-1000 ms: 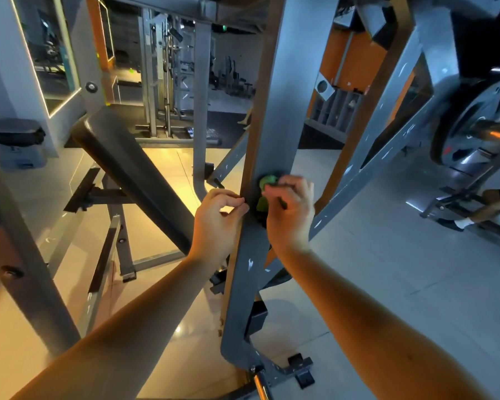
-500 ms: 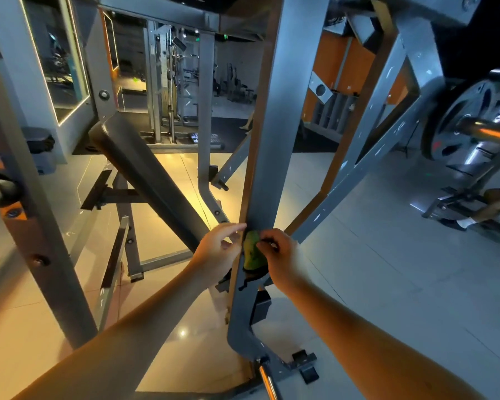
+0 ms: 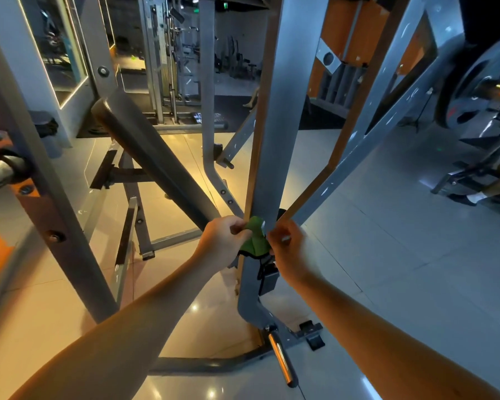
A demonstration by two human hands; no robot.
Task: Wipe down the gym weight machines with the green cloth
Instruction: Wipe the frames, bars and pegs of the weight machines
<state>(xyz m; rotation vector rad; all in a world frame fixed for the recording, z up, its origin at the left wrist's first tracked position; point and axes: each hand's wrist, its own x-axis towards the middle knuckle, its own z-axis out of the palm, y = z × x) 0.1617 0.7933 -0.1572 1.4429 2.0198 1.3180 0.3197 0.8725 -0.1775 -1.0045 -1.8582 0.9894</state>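
Dim gym, glossy tile floor (image 3: 387, 255). Left hand (image 3: 223, 241) and right hand (image 3: 289, 249) are both pinching the green cloth (image 3: 253, 238) on the grey upright (image 3: 283, 140); I'd be wrapping it snug, dragging downward.

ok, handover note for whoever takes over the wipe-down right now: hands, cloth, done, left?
Left hand: pinches the green cloth at its left edge.
Right hand: grips the cloth's right side, against the grey upright post.
Cloth: pressed on the post's lower part, by the joint with the diagonal brace.
Done: wiping is under way on this post; how much is clean cannot be told.
Left: post foot, brace, bench pad, the other machines.
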